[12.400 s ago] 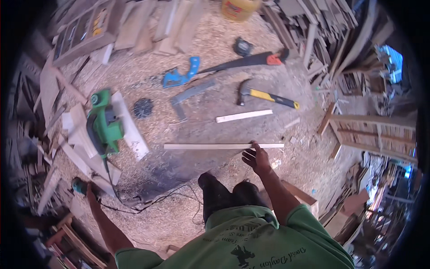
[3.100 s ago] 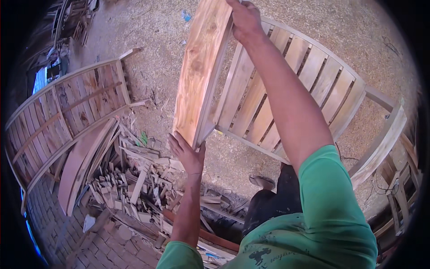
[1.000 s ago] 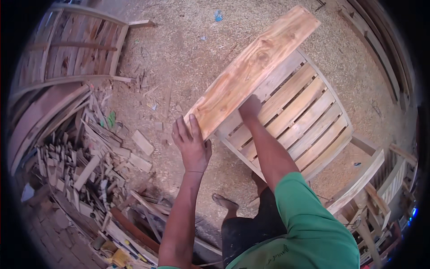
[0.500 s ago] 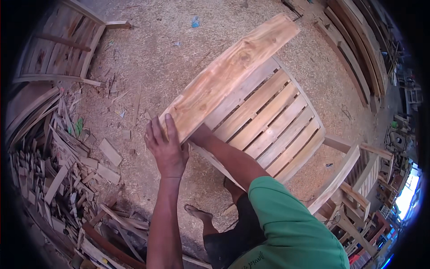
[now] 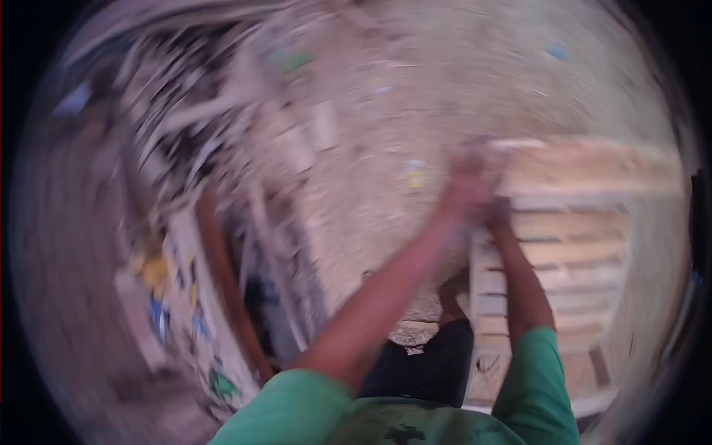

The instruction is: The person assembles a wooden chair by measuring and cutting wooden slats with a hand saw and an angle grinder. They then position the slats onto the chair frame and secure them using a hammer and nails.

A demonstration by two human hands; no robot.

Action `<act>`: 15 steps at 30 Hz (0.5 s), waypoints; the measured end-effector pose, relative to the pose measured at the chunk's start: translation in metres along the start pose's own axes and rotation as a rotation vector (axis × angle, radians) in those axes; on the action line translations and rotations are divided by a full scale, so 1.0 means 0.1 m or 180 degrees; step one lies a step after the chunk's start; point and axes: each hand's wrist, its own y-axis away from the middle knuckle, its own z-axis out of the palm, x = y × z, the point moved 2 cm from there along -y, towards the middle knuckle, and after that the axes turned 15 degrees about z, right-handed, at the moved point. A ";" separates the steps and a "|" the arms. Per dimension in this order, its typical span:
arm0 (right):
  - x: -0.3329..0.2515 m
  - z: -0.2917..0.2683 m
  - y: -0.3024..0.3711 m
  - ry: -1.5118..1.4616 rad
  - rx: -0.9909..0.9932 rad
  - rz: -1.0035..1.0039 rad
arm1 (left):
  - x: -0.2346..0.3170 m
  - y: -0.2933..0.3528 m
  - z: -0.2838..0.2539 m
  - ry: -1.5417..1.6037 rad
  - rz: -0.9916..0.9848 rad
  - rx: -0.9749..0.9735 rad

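A wide wooden board (image 5: 593,167) lies along the far edge of a slatted wooden frame (image 5: 571,259), on the right. My left hand (image 5: 475,178) is at the board's left end, closed on it, though motion smears its fingers. My right hand (image 5: 499,211) is just below that end, against the board's near side. Its fingers are blurred and partly hidden, so its grip cannot be made out. Gaps show between the frame's pale slats.
Scrap wood (image 5: 178,119) is heaped at the upper left. Nearer, a reddish-brown wooden piece (image 5: 230,282) leans beside colourful litter (image 5: 156,274). Shavings cover the floor (image 5: 371,156), with a small yellowish scrap (image 5: 414,174) on it.
The view has swung left and blurred, so the board and slatted frame now appear farther right and turned. My left hand remains at the board's end; more of my right forearm shows.
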 end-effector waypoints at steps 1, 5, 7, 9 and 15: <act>-0.20 -0.04 0.18 0.0346 -0.0249 -0.0010 | -0.05 0.07 -0.02 0.0038 0.0039 0.0296; 0.28 0.65 0.71 -0.0181 0.1381 -0.1319 | 0.00 0.08 -0.24 -0.0763 -0.0143 0.0356; 0.67 0.83 1.25 0.0621 0.1416 -0.0920 | 0.13 0.06 -0.47 0.0032 -0.0157 0.0285; 1.13 1.04 1.52 0.0335 0.1061 -0.0789 | 0.22 0.15 -0.69 0.0796 -0.0346 0.0330; 2.21 1.92 2.40 0.0111 0.0166 0.0397 | 0.20 1.99 -1.10 0.1637 -0.1125 0.1145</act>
